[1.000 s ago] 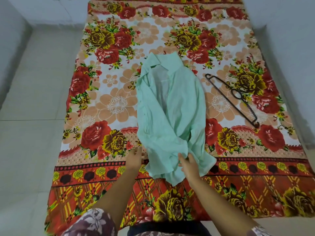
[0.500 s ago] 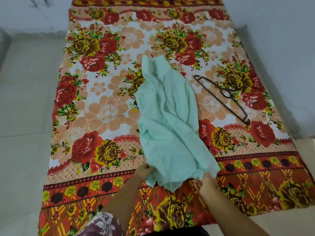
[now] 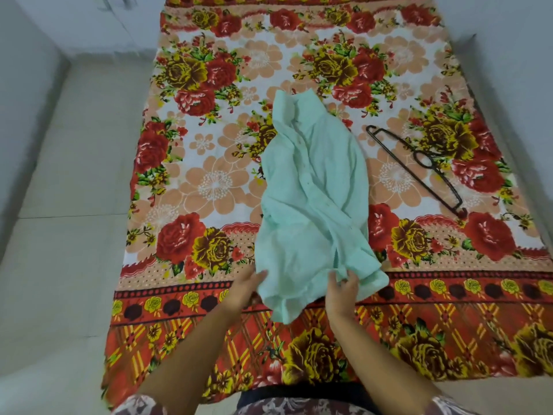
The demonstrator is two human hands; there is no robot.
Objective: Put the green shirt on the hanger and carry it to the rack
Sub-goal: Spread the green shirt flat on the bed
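The pale green shirt [image 3: 311, 199] lies crumpled lengthwise on the flowered blanket [image 3: 209, 187], collar at the far end, hem toward me. My left hand [image 3: 245, 287] grips the near left edge of the hem. My right hand [image 3: 341, 290] pinches the fabric at the near right, by the button placket. A dark, thin hanger [image 3: 419, 170] lies flat on the blanket to the right of the shirt, apart from it, its hook toward the right.
The blanket covers a floor of pale tiles [image 3: 59, 235]. White walls [image 3: 514, 70] rise close on the right and at the far left. No rack is in view.
The shirt has been turned and pulled about at its hem; its button placket now shows on top. My right hand has moved in from the far right corner toward the middle.
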